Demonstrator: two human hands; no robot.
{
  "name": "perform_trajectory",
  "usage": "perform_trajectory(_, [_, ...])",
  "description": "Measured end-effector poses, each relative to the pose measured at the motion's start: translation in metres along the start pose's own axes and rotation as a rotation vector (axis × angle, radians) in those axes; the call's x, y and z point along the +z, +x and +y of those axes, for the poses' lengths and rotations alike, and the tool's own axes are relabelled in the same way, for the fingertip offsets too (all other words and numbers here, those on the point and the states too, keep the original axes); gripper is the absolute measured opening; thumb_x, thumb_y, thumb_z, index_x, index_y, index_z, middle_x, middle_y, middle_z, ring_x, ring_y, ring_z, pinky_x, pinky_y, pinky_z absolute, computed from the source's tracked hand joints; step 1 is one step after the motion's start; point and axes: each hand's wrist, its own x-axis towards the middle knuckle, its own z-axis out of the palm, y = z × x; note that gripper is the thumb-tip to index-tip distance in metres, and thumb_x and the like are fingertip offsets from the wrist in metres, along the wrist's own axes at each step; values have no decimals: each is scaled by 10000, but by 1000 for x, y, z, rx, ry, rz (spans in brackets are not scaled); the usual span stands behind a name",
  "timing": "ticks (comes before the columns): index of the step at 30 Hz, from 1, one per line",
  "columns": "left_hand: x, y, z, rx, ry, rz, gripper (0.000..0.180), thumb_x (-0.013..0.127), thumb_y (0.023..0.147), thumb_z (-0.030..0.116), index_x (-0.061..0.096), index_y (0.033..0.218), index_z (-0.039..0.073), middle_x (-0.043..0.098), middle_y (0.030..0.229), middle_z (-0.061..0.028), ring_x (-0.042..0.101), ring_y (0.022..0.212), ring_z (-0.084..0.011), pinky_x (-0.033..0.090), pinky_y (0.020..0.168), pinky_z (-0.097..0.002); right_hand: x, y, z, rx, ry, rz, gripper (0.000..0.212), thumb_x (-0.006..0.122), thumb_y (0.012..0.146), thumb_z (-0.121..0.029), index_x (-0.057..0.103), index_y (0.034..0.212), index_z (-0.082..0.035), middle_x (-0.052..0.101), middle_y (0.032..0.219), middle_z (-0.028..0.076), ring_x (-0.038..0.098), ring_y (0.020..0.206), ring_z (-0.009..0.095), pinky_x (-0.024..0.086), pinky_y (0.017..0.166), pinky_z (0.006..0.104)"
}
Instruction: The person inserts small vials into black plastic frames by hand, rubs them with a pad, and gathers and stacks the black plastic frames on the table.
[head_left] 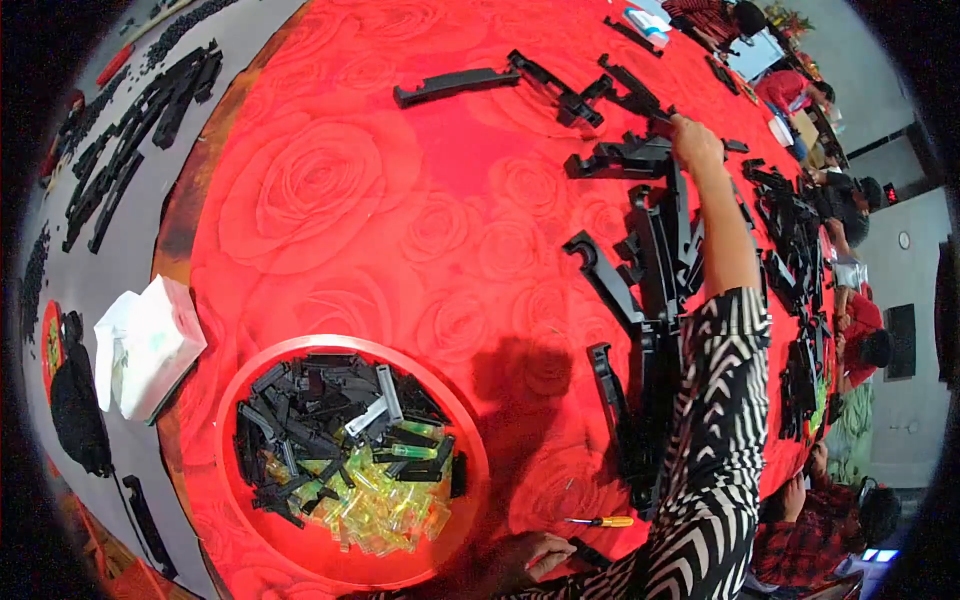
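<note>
My right arm, in a black-and-white patterned sleeve, reaches far across the table. My right hand (697, 146) is closed on the end of a long black plastic part (632, 92) among a loose pile of similar parts. Low in the view, my left hand (538, 556) rests in shadow with its fingers curled. A small black piece (592, 553) lies right by its fingertips; whether the hand grips anything is hidden. Just above that hand lies a screwdriver (606, 521) with a yellow handle.
A red basin (232, 400) of black pieces and clear yellowish plastic pieces stands at lower left on a red rose-patterned cloth (320, 195). Beside it sits a white tissue pack (160, 345). More black parts (140, 150) lie on a grey surface at left. Several people work along the right.
</note>
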Motion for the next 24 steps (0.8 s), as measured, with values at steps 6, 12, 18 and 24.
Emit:
perform_trajectory(6, [-3,1,24,-53,-40,94,170,566,868,139,607,1012,58,626,942,-96,608,912,-222,476,810,-327,-60,-45,10,-280,-32,-235,174,455,802,-142,571,916,-80,627,821,200,613,813,370,487,686,479])
perform_trajectory(12, [9,-1,18,39,60,257,118,596,836,97,620,909,8,611,833,-112,612,801,-213,482,724,-321,-84,-158,29,-323,157,-239,180,562,783,-204,528,919,-91,595,741,197,591,751,385,460,627,494])
perform_trajectory(18, [7,4,10,220,229,241,122,586,822,65,627,917,-1,627,865,-145,625,819,-264,490,729,-333,-128,-261,0,-306,173,-249,311,540,828,-165,485,1132,-127,546,827,183,571,717,374,466,600,457])
perform_trajectory(24, [10,9,20,286,243,223,119,570,803,32,623,901,-7,619,838,-158,622,801,-279,497,706,-333,-155,-320,-6,-264,259,-256,316,536,826,-143,473,1135,-143,529,834,175,568,697,392,462,574,476])
